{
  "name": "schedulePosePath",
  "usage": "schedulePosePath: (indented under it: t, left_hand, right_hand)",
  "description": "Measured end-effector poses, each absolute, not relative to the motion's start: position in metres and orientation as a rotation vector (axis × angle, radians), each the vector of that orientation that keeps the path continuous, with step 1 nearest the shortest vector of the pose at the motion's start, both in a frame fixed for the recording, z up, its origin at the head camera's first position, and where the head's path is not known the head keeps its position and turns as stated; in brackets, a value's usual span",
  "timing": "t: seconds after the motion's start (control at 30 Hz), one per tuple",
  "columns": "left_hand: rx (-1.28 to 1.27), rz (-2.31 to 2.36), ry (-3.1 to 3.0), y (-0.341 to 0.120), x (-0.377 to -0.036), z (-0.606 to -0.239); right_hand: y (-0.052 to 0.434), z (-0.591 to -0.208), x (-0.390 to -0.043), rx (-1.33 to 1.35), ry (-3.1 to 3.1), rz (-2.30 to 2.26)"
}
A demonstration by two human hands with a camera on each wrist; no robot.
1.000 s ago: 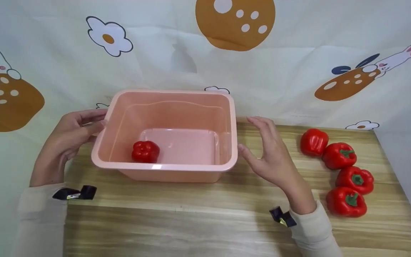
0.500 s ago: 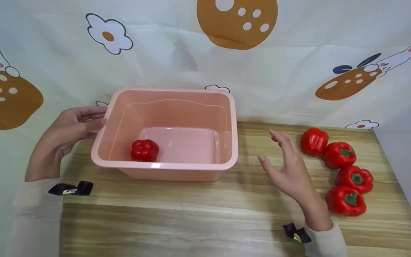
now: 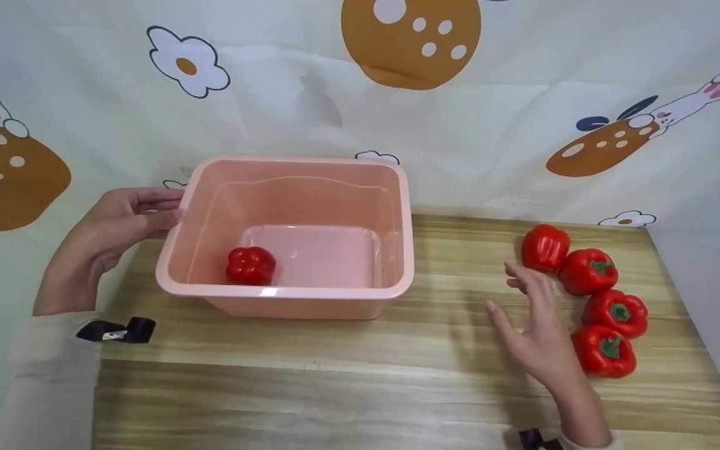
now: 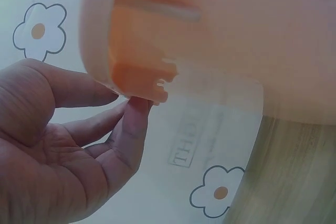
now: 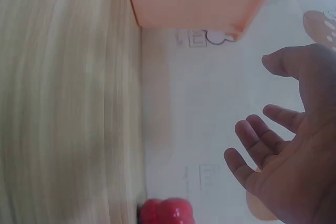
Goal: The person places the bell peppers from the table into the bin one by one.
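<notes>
A pink plastic bin [image 3: 297, 306] stands at the back of the wooden table, one red bell pepper [image 3: 251, 265] inside at its front left. My left hand [image 3: 116, 225] holds the bin's left rim; in the left wrist view the thumb and fingertips [image 4: 137, 106] meet at the rim's edge. Over the table to the right, my right hand [image 3: 538, 337] has its fingers spread, with nothing in them. Close beside it lie several red bell peppers in a curved row: a back one [image 3: 545, 248], a second [image 3: 588, 272], a third [image 3: 616, 312] and a front one [image 3: 604, 351].
A pale printed sheet [image 3: 472, 144] with rabbits and flowers hangs directly behind the bin. Bare wooden tabletop [image 3: 310, 400] spans the front and the strip between bin and peppers. On the right a pale wall [image 3: 704, 281] borders the table.
My right hand has moved away from the bin's right side, rightward and nearer the front, to the row of peppers. The left hand keeps its hold on the rim, and the bin stays put.
</notes>
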State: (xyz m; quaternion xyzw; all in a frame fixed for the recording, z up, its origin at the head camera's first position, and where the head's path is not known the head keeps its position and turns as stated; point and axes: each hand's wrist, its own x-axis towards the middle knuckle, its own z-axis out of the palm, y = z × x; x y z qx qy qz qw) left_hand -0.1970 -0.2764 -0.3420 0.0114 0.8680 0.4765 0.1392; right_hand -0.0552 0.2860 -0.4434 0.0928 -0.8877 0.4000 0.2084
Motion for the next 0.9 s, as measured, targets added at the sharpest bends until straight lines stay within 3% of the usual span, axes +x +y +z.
schedulePosePath:
  t: [0.27, 0.9]
  left_hand:
    - [0.039, 1.449, 2.462, -0.277, -0.198, -0.343]
    - [0.037, 1.438, 2.463, -0.277, -0.197, -0.344]
  right_hand:
    - [0.301, -0.438, -0.038, 0.025, -2.536, 1.092]
    - [0.329, -0.451, -0.009, -0.238, -2.58, 0.971]
